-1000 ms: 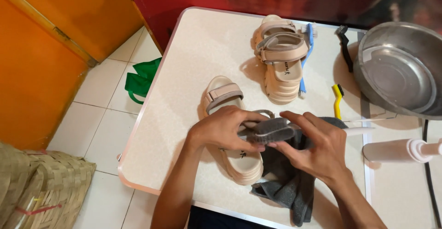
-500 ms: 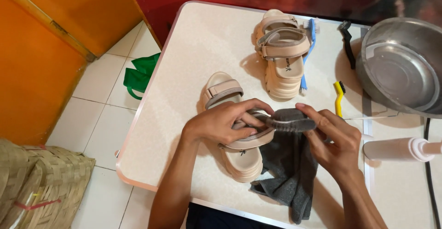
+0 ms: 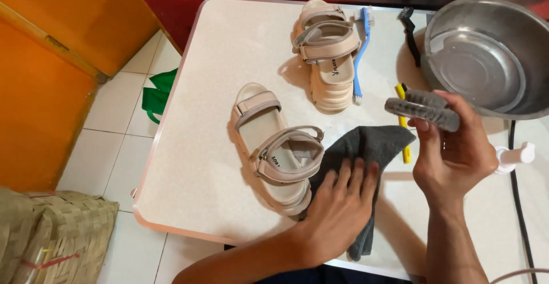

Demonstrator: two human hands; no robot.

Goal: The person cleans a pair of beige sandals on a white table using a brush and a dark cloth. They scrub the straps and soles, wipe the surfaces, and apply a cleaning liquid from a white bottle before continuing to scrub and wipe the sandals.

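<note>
- The white speckled rectangular table [image 3: 217, 147] carries everything, and both hands work over its near edge.
- The round steel basin [image 3: 486, 55] sits just beyond the right fingertips, at the far right corner.
- 2 beige strapped sandals lie on the tabletop: the near sandal [image 3: 274, 147] just left of the left fingers, its dark printed insole label under the strap; the far sandal [image 3: 327, 50] well beyond them, also with a small dark insole label.
- The dark grey cloth [image 3: 366, 147] lies flat under the left hand [image 3: 340, 204], whose fingers are spread and pressing on it.
- The right hand [image 3: 457, 147] is clenched around a grey oval brush [image 3: 422, 108], raised above the table.
- A blue toothbrush [image 3: 360, 50] lies beside the far sandal.
- A yellow-handled brush [image 3: 404, 124] shows between the cloth and the right fingers.
- A black brush [image 3: 409, 32] lies left of the basin.
</note>
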